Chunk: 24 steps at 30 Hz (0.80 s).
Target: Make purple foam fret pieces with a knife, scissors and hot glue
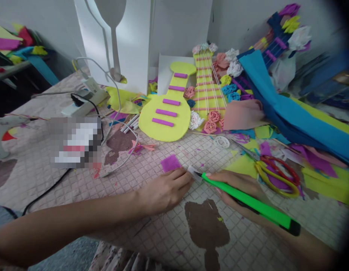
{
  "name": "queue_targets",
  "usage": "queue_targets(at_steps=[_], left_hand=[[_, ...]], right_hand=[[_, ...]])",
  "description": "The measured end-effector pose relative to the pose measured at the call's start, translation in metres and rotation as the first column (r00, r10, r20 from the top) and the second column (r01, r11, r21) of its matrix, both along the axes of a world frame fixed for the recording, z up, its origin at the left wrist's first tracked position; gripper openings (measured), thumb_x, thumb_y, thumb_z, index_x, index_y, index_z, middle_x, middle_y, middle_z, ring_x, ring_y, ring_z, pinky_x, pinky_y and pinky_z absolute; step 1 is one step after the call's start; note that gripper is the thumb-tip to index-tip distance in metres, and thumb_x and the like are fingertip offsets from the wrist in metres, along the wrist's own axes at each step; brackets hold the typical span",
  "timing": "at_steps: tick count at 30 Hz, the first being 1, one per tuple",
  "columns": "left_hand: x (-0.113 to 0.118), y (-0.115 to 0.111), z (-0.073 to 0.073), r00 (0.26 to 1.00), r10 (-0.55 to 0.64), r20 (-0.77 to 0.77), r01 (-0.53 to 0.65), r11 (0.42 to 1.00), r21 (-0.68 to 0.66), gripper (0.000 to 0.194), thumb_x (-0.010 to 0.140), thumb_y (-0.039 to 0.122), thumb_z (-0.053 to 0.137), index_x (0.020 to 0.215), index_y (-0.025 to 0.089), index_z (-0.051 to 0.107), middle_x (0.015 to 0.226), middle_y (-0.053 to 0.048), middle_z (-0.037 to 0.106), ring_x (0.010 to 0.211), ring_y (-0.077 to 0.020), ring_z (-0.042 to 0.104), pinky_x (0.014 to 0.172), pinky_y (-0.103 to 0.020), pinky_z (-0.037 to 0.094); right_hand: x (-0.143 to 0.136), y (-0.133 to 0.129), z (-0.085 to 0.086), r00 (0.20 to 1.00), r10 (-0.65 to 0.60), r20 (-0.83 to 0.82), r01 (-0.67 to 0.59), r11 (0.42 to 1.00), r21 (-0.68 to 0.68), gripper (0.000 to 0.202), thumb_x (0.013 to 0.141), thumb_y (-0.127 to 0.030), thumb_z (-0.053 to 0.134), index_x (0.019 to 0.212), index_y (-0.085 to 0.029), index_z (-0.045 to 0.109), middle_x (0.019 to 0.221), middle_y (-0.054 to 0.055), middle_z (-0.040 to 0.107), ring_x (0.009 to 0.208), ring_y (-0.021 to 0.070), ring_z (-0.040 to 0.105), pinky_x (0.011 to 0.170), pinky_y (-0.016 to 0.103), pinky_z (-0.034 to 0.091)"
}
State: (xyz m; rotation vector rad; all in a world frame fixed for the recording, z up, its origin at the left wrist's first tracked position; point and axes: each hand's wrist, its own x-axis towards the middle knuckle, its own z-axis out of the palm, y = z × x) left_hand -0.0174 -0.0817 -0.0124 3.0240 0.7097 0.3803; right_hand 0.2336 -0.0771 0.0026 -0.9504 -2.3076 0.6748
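My right hand (242, 180) grips a bright green box cutter (256, 203), its dark tip at a small white slip of paper (194, 172). The fingers of my left hand (167, 190) are closed at the other end of that slip, against the tabletop. Just beyond my left fingers lies a small purple paper square (171, 163). Farther back stands a yellow cardboard guitar shape (164, 116) with purple strips across it. To the right of my right hand, scissors (276, 177) with red and yellow handles rest on paper scraps.
A second yellow guitar (208, 86) with strings and paper roses leans at the back. Blue crepe paper (290, 109) is heaped on the right. A power strip (84, 99) with cables stands on the left. A white tape roll (221, 142) lies mid-table. The tablecloth (163, 233) has brown patches.
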Motion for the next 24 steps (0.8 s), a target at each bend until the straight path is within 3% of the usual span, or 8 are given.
queue_targets(at_steps=[6, 10, 24], left_hand=[[-0.001, 0.0, -0.003, 1.0, 0.001, 0.016, -0.001, 1.0, 0.003, 0.032, 0.091, 0.013, 0.035, 0.117, 0.002, 0.05, 0.117, -0.017, 0.055, 0.11, -0.0246, 0.05, 0.092, -0.036, 0.049], [-0.002, 0.001, -0.001, 1.0, -0.005, 0.009, 0.005, 1.0, 0.006, 0.032, 0.09, 0.013, 0.036, 0.116, 0.001, 0.051, 0.117, -0.017, 0.055, 0.111, -0.0252, 0.05, 0.095, -0.036, 0.047], [-0.001, -0.001, -0.002, 1.0, -0.001, 0.0, 0.001, 1.0, 0.02, 0.033, 0.091, 0.014, 0.035, 0.117, 0.001, 0.05, 0.116, -0.018, 0.056, 0.113, -0.0246, 0.05, 0.096, -0.036, 0.047]], right_hand=[[0.003, -0.004, -0.006, 1.0, -0.015, -0.011, 0.015, 0.999, 0.039, 0.04, 0.08, -0.009, 0.053, 0.117, -0.024, 0.056, 0.099, 0.004, 0.068, 0.086, 0.0173, 0.066, 0.074, 0.029, 0.054], [0.004, -0.012, -0.006, 0.987, -0.111, -0.117, 0.127, 0.981, 0.146, 0.036, 0.08, -0.01, 0.054, 0.113, -0.025, 0.058, 0.093, 0.003, 0.069, 0.083, 0.0165, 0.066, 0.069, 0.027, 0.054], [-0.017, -0.002, -0.003, 0.993, -0.103, -0.064, 0.106, 0.994, 0.037, 0.034, 0.081, -0.011, 0.054, 0.113, -0.024, 0.059, 0.101, 0.003, 0.069, 0.09, 0.0167, 0.065, 0.079, 0.029, 0.053]])
